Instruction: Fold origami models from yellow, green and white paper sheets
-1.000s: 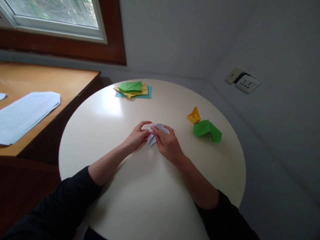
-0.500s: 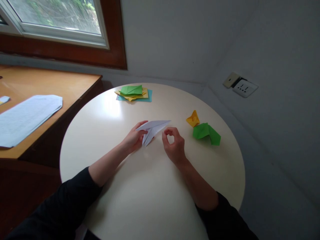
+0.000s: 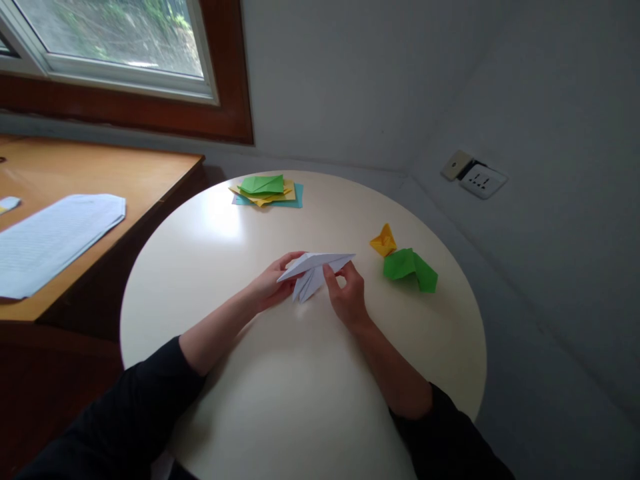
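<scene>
Nearest the camera, two dark sleeves run up onto the round white table (image 3: 260, 400), the landmark for everything here. Just past the middle of that table, both hands meet on a folded white paper model (image 3: 315, 267), held slightly above the surface, probably so its flaps hang free and can be worked. The left hand (image 3: 273, 285) pinches the model's left end between thumb and fingers, steadying it; the right hand (image 3: 347, 297) has thumb and forefinger closed on the long upper flap near its right point, the other fingers curled loosely beneath, a grip that looks suited to pulling or creasing that flap. To the right of the hands on the table sit a small yellow folded piece (image 3: 383, 241) and a green folded piece (image 3: 410, 268), touching each other, apparently set aside out of the working space. At the table's far edge lies a stack of coloured paper sheets (image 3: 269, 191), green on top of yellow and blue, within reach but clear of the hands. Left of the table stands a wooden desk (image 3: 100, 173) with a printed sheet (image 3: 50, 240) on it.
</scene>
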A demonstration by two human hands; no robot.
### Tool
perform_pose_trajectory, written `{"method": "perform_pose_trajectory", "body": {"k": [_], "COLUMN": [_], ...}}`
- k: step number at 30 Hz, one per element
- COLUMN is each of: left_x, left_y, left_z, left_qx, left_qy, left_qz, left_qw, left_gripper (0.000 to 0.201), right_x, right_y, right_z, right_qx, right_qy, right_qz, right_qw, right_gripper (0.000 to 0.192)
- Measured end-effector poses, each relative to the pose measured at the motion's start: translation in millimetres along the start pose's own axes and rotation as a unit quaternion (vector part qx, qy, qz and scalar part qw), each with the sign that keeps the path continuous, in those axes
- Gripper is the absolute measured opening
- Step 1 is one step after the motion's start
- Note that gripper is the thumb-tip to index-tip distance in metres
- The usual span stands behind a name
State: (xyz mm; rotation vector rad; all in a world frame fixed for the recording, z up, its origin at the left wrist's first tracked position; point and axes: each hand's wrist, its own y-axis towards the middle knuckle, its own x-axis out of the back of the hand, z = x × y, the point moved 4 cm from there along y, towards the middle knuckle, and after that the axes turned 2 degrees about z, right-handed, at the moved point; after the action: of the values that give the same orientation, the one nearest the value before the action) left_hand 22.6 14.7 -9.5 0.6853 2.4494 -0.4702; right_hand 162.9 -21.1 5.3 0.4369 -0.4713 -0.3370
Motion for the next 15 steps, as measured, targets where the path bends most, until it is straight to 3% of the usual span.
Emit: {"method": "perform_pose_trajectory", "body": {"k": [7,15], "left_x": [-1.9,-1.5], "left_y": [1.2,-0.2], "left_z": [5.2,-4.1], "left_qx": [0.023,0.007], "left_qy": [0.021,0.042], "left_qz": [0.034,-0.005], "left_qw": [0.999,0.999], "left_gripper": [0.034,0.037], "right_x": [-1.7,7.9], "right_y": [0.6,4.3], "right_z": [-3.6,-6.3], "right_qx": [-0.003,-0.008], "right_qy": [0.027,0.02], "right_qz": [0.004,-0.041], "right_qw": [1.0,0.999], "right_gripper": [0.02,0.028]}}
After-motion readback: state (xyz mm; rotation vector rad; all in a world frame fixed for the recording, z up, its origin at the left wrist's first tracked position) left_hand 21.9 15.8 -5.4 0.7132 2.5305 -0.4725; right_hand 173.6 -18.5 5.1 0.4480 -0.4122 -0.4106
